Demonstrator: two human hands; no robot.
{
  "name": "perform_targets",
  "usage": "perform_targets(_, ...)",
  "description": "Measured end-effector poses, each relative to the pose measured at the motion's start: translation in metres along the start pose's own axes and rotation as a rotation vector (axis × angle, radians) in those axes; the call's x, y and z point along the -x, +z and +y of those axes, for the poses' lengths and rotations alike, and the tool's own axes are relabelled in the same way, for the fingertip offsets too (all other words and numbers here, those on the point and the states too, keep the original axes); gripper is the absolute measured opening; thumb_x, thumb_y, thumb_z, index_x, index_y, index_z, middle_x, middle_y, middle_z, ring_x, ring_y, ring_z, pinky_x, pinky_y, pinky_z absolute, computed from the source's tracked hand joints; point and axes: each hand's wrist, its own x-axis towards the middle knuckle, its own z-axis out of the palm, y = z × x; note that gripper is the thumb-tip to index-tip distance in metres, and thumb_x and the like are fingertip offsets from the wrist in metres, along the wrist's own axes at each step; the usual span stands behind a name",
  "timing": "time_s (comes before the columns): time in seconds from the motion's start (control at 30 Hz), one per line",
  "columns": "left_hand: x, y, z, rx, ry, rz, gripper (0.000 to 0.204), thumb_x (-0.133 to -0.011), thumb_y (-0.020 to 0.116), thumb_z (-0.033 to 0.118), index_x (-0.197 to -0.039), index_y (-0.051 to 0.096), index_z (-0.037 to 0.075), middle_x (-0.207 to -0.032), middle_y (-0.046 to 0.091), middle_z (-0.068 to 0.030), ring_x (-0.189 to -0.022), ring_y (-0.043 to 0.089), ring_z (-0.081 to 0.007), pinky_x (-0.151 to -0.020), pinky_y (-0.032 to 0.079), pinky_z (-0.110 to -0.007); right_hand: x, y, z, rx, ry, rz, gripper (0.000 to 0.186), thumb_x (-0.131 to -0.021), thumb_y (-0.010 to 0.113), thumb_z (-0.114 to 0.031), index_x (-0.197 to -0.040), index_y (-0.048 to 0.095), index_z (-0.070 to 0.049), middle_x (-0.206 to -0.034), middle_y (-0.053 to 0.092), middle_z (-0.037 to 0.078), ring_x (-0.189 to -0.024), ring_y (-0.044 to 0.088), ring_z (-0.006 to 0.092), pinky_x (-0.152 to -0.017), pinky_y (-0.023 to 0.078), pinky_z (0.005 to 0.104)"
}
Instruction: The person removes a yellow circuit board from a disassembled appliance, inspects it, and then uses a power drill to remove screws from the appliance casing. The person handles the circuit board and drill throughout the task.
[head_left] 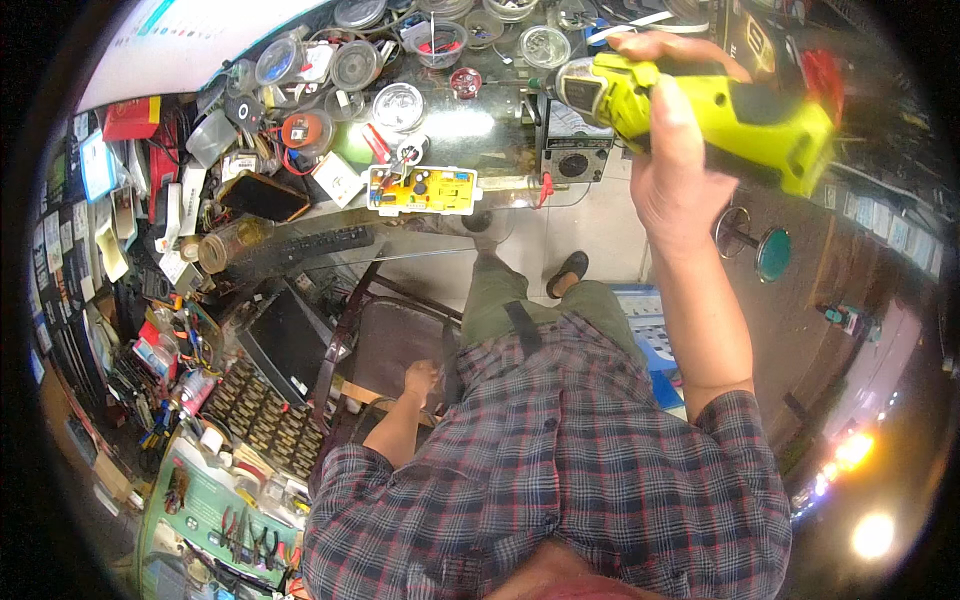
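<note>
My right hand (pixel 685 165) is raised at the upper right, wrapped round a lime-green cordless drill (pixel 728 122). The drill's nose points left over the bench, and its blurred butt end points right. My left hand (pixel 422 380) hangs low beside the brown chair seat (pixel 390 345), its fingers curled; whatever may be in them is hidden. On the bench's front edge, apart from both hands, lies a yellow circuit board (pixel 425 190) with dark components in a white plastic frame.
Round plastic tubs (pixel 398 106) of small parts crowd the bench's back. A dark-screened phone (pixel 262 197) lies left of the board. A grey box with a round grille (pixel 573 165) stands under the drill. A green-topped stool (pixel 775 254) is at right; tools lie on a green mat (pixel 205 500) at lower left.
</note>
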Motion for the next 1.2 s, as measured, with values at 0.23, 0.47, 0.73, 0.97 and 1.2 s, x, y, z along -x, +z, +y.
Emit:
perform_targets(0.23, -0.049, 0.042, -0.026, 0.288, 0.202, -0.082, 0.033, -0.106, 0.057, 0.029, -0.127, 0.065, 0.005, -0.111, 0.070, -0.0067, -0.102, 0.065, -0.0169, -0.089, 0.052, -0.032, -0.007, 0.031, 0.030, -0.002, 0.116, -0.049, 0.028, -0.094, 0.069, 0.004, -0.121, 0.060, -0.002, -0.111, 0.069, 0.006, -0.094, 0.064, 0.0102, -0.082, 0.054, 0.0263)
perform_targets(0.47, -0.056, 0.035, -0.044, 0.499, 0.197, -0.214, 0.027, -0.108, 0.056, 0.021, -0.125, 0.066, 0.003, -0.108, 0.072, -0.0067, -0.096, 0.068, -0.0175, -0.087, 0.055, -0.033, -0.005, 0.043, 0.051, 0.012, 0.113, -0.069, 0.032, -0.092, 0.071, 0.006, -0.122, 0.059, -0.003, -0.112, 0.070, 0.006, -0.098, 0.065, 0.0107, -0.085, 0.054, 0.0276)
perform_targets(0.73, -0.008, 0.029, 0.038, 0.123, 0.448, 0.135, 0.028, -0.108, 0.058, 0.024, -0.120, 0.068, 0.000, -0.100, 0.071, -0.0061, -0.094, 0.069, -0.0159, -0.084, 0.056, -0.033, -0.009, 0.041, 0.035, 0.104, 0.006, -0.090, 0.031, -0.093, 0.067, 0.006, -0.123, 0.059, -0.001, -0.113, 0.070, 0.007, -0.099, 0.065, 0.0118, -0.087, 0.054, 0.0289)
perform_targets(0.97, 0.137, 0.069, 0.227, 0.191, 0.925, -0.035, 0.030, -0.108, 0.059, 0.015, -0.132, 0.062, -0.002, -0.107, 0.071, -0.0096, -0.099, 0.071, -0.0172, -0.089, 0.057, -0.031, 0.002, 0.011, -0.015, 0.157, 0.019, -0.034, 0.040, -0.097, 0.059, -0.020, -0.130, 0.050, 0.000, -0.118, 0.066, 0.021, -0.120, 0.063, 0.0377, -0.113, 0.046, 0.0545)
perform_targets(1.2, 0.206, 0.110, 0.390, 0.266, 1.318, -0.068, 0.075, -0.102, 0.069, 0.011, -0.163, 0.026, 0.003, -0.130, 0.065, -0.0190, -0.101, 0.070, -0.0172, -0.088, 0.057, -0.031, 0.025, -0.037, -0.070, -0.090, 0.057, 0.080, 0.048, -0.092, 0.063, -0.038, -0.131, 0.057, -0.010, -0.118, 0.062, 0.014, -0.123, 0.059, 0.0371, -0.119, 0.037, 0.0602)
